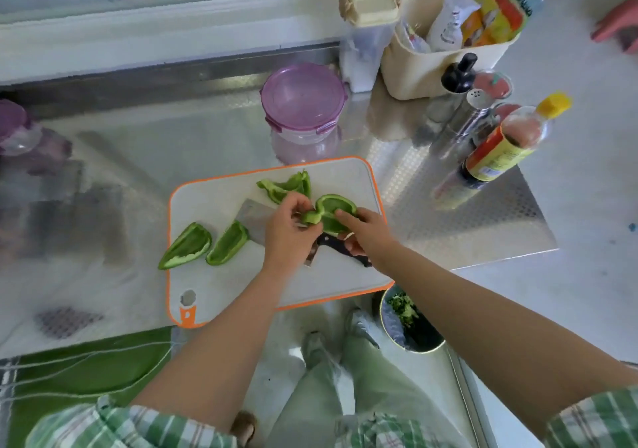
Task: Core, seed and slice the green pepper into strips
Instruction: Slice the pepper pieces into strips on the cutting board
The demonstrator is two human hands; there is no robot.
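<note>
green pepper piece gripped, apparently, by both hands.

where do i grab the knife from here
By the black handle, coming from the near right: it pokes out toward that edge of the board, just under the right hand. The knife lies flat, its wide blade running left beneath the left hand and the pepper piece, so a grip from there meets steel.

Both bare forearms are extended forward and converge at the hands. The left hand is turned palm-down, its fingers pinched on a pepper piece. The right hand is set opposite, its index finger laid on the same piece and the remaining fingers curled beneath.
</note>
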